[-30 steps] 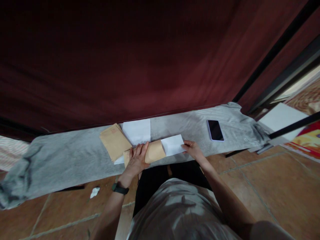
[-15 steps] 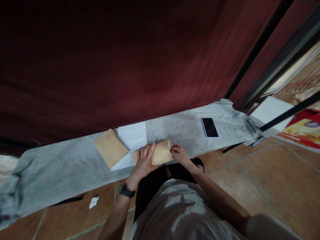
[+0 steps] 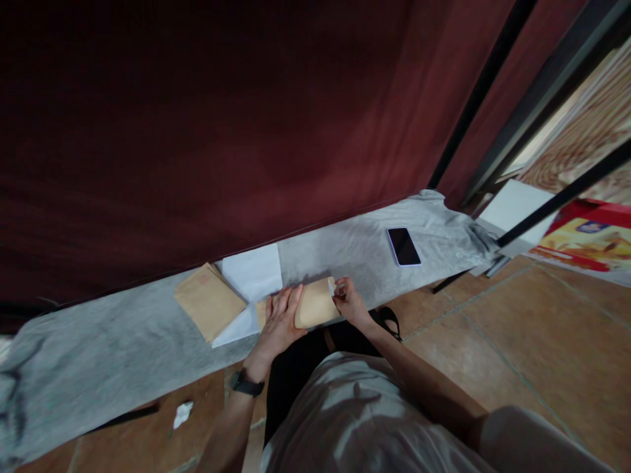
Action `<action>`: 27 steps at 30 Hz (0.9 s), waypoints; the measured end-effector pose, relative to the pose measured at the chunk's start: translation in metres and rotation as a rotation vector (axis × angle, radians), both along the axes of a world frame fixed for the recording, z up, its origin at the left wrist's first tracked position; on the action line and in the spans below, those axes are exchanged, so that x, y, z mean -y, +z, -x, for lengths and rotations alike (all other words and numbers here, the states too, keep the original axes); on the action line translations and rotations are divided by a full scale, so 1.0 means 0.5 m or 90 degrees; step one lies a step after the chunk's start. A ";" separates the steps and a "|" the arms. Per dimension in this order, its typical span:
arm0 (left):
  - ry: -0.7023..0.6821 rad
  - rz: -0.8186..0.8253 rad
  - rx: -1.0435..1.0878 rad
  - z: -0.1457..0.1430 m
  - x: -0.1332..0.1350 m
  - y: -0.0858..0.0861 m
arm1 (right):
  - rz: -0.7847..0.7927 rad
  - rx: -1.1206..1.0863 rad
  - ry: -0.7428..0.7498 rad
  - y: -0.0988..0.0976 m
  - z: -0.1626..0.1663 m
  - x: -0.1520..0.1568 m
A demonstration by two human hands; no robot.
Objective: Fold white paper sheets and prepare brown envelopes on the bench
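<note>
A brown paper envelope lies crosswise at the bench's front edge, close to my body. My left hand is spread flat over its left part, fingers stretched out and pressing down. At the right end, the fingers of my right hand are pinched at the envelope's mouth, where a sliver of white paper shows. Whether the fingertips grip the paper as well as the envelope edge is hidden. To the left, a small pile of brown envelopes rests partly over white paper sheets.
A grey cloth covers the long narrow bench. A phone lies on its right part. Behind hangs a dark red curtain. At right stand black metal bars and a red-yellow box. A crumpled tissue is on the tiled floor.
The view has shifted slightly, so the bench items appear a little further left. My left hand stays on the envelope; my right fingers remain at its right end, with slightly changed finger posture.
</note>
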State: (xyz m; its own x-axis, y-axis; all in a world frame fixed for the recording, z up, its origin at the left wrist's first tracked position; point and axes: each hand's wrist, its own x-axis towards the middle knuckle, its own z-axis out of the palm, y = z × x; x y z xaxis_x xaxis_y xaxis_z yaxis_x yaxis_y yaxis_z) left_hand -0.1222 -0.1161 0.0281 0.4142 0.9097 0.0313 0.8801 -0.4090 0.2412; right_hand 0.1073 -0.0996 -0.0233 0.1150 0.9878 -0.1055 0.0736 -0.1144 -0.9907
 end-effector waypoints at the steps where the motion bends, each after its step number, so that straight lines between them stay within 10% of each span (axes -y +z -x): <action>1: -0.006 -0.005 -0.002 -0.001 -0.002 0.002 | 0.023 -0.020 -0.010 -0.001 -0.001 -0.002; 9: -0.002 -0.048 -0.009 -0.007 -0.018 0.013 | 0.130 -0.206 0.026 0.007 -0.014 -0.012; 14: 0.289 -0.082 0.300 -0.030 -0.006 -0.017 | 0.146 -0.292 -0.021 0.017 -0.018 -0.008; 17: 0.488 0.110 0.637 -0.074 0.015 -0.044 | 0.143 -0.327 -0.051 0.021 -0.008 -0.004; 20: 0.485 0.440 0.924 -0.134 0.029 -0.058 | 0.134 -0.347 -0.063 0.021 0.006 0.000; 27: 0.488 0.451 1.042 -0.213 0.016 -0.058 | 0.115 -0.339 -0.068 0.009 0.009 -0.001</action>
